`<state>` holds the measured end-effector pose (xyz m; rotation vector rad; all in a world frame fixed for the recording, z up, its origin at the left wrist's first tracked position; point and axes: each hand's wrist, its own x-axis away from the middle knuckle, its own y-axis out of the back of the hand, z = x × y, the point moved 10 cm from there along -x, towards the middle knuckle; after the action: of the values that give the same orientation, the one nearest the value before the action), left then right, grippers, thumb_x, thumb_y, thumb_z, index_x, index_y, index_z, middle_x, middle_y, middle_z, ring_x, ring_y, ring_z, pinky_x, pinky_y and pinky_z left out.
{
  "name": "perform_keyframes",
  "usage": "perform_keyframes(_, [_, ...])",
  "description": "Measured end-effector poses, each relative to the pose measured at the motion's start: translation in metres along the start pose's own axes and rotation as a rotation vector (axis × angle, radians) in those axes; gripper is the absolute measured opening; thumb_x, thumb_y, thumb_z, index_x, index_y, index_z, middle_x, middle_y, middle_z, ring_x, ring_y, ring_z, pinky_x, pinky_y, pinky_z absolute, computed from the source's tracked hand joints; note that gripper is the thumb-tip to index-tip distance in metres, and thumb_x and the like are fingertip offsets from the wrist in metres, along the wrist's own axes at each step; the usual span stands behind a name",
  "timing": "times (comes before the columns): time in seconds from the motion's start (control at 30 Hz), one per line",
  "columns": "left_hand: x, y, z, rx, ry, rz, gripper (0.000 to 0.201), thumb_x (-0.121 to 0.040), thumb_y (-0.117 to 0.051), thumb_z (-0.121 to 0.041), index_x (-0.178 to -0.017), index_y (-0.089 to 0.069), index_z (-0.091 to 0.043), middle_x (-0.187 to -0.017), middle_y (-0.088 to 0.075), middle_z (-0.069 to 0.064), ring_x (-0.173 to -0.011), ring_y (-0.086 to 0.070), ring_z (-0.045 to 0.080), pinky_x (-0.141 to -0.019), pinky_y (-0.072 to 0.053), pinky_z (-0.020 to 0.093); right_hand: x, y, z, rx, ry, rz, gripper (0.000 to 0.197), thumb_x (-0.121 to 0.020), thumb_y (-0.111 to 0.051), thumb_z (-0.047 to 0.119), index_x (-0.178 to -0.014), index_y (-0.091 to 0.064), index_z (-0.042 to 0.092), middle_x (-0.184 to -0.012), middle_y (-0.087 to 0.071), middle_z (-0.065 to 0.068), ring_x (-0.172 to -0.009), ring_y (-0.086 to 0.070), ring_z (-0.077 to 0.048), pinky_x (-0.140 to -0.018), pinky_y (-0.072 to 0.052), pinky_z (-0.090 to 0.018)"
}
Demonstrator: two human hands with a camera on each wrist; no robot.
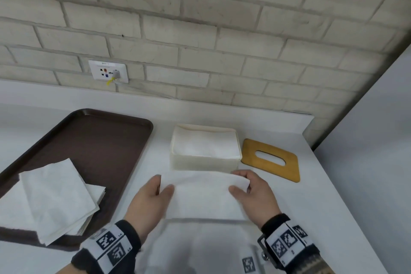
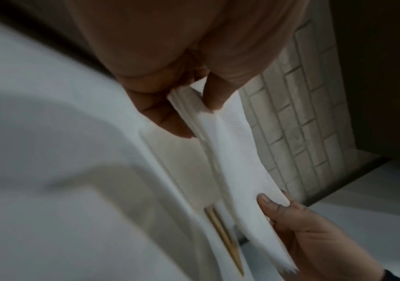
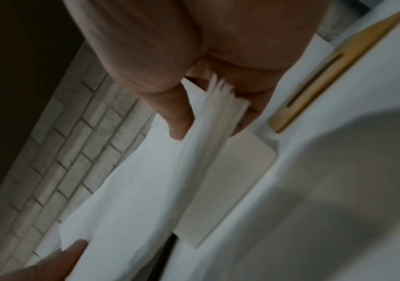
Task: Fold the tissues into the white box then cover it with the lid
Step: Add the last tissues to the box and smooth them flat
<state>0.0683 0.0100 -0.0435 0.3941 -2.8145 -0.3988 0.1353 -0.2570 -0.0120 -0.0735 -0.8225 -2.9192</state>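
A folded white tissue (image 1: 203, 196) is held flat above the counter, just in front of the white box (image 1: 204, 162). My left hand (image 1: 153, 193) pinches its left end between thumb and fingers, and my right hand (image 1: 249, 189) pinches its right end. The box is open, with white tissues (image 1: 204, 142) lying inside. The wooden lid (image 1: 270, 159) with an oval slot lies flat to the right of the box. In the left wrist view the tissue (image 2: 237, 161) stretches from my left hand (image 2: 194, 108) to the right one. The right wrist view shows my right hand (image 3: 208, 112) pinching the tissue (image 3: 146, 190).
A brown tray (image 1: 93, 144) at the left holds a stack of unfolded white tissues (image 1: 55, 198). A brick wall with a wall socket (image 1: 108, 71) stands behind the white counter (image 1: 322, 207). The counter's edge runs along the right side.
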Motion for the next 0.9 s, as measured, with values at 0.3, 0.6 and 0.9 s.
perform_keyframes(0.3, [-0.095,0.023,-0.096,-0.276,-0.138,-0.16,0.019,-0.088,-0.073,-0.029,-0.101,-0.061,-0.022,-0.086,-0.066,-0.007,-0.076,-0.059,0.005,-0.063,-0.043,0.024,-0.114,0.02,0.051,0.224,0.022,-0.093,0.028,-0.086,-0.072,0.022,-0.109,-0.058,0.025,-0.095,-0.063,0.009,-0.09,-0.062,-0.014,-0.076,-0.046,-0.023])
perform_keyframes(0.6, [-0.134,0.004,-0.084,-0.453,-0.088,-0.142,0.028,-0.087,-0.068,-0.031,-0.111,-0.056,-0.025,-0.085,-0.067,-0.01,-0.085,-0.068,0.02,-0.084,-0.059,0.039,-0.155,0.003,0.038,0.504,-0.1,-0.049,0.044,-0.093,-0.062,0.023,-0.134,-0.048,0.017,-0.125,-0.062,-0.008,-0.106,-0.062,-0.028,-0.082,-0.051,-0.03])
perform_keyframes(0.9, [-0.135,-0.022,-0.097,-0.774,-0.356,-0.034,0.043,-0.087,-0.068,-0.02,-0.129,-0.063,-0.032,-0.144,-0.052,-0.009,-0.127,-0.04,0.026,-0.1,-0.041,0.038,-0.127,-0.014,0.073,0.79,0.224,-0.082,0.059,-0.088,-0.069,0.027,-0.141,-0.045,0.026,-0.142,-0.045,-0.001,-0.127,-0.041,-0.026,-0.099,-0.043,-0.04])
